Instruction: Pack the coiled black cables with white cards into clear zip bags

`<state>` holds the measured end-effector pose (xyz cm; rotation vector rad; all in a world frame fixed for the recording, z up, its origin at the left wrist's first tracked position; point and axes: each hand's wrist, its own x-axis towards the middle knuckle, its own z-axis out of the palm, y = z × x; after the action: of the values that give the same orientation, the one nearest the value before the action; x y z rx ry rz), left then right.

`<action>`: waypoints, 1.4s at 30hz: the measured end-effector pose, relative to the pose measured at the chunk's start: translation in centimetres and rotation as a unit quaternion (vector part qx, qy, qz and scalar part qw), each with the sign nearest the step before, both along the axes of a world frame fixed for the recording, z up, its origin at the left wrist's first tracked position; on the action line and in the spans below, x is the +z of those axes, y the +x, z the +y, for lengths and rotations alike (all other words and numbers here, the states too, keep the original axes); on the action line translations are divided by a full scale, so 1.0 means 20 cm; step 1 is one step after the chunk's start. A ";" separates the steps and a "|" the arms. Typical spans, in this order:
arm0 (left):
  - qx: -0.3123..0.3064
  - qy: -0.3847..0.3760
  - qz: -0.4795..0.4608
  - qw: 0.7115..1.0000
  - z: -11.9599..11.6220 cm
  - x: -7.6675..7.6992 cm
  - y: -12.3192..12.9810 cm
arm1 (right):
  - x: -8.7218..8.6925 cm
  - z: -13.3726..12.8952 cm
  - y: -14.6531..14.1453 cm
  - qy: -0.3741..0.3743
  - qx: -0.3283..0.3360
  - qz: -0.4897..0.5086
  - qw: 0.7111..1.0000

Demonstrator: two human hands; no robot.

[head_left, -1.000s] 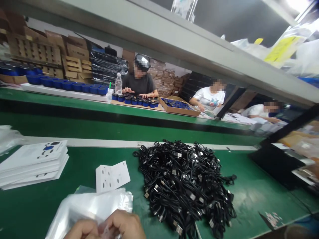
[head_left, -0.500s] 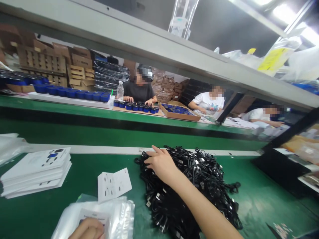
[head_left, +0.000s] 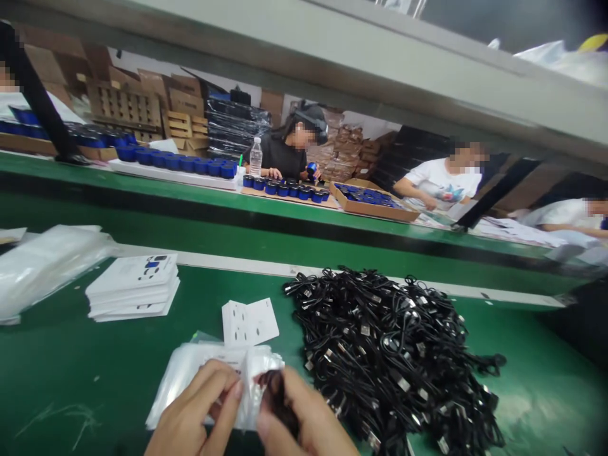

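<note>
My right hand [head_left: 304, 418] is closed round a coiled black USB cable [head_left: 281, 399], partly hidden by the fingers. Beside it, my left hand [head_left: 199, 408] pinches at a clear plastic bag [head_left: 183, 373] on top of a stack of such bags. A printed sheet shows through the plastic. The held cable is right by the bag's right end. To the right spreads a big heap of black USB cables [head_left: 389, 354], with metal plugs showing. Just behind the bags lies a folded white leaflet [head_left: 251, 323].
A stack of printed white booklets [head_left: 133, 288] and more clear plastic bags [head_left: 52, 266] lie at the left. Across a green partition, co-workers sit near blue round items [head_left: 175, 161] and a cardboard tray [head_left: 373, 202]. A grey shelf beam [head_left: 304, 69] crosses above.
My right hand has left the cable heap with a cable and come over beside my left hand at the bags. The view has shifted, and the left hand now shows more fully.
</note>
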<state>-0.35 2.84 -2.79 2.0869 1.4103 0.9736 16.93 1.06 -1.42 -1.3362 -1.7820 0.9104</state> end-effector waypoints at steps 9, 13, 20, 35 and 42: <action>0.013 0.141 0.132 0.981 -0.05 0.00 -0.03 | -0.11 -0.04 -0.06 0.072 -0.028 -0.198 0.977; 0.046 0.132 0.141 0.980 -0.08 0.01 0.00 | -0.07 -0.06 -0.07 0.074 -0.063 -0.194 0.976; 0.017 0.134 0.156 0.979 -0.07 0.05 0.02 | -0.15 -0.11 -0.08 0.096 -0.091 -0.162 0.978; -0.041 0.177 0.183 0.966 -0.07 0.01 0.07 | -0.24 -0.14 -0.09 0.083 -0.108 -0.193 0.972; -0.045 0.163 0.171 0.971 -0.10 -0.03 0.06 | -0.28 -0.16 0.00 0.039 -0.012 0.105 0.994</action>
<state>0.85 0.79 -3.34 2.6415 1.3680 0.8868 17.01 -2.06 -6.99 -1.1650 -1.6194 0.9239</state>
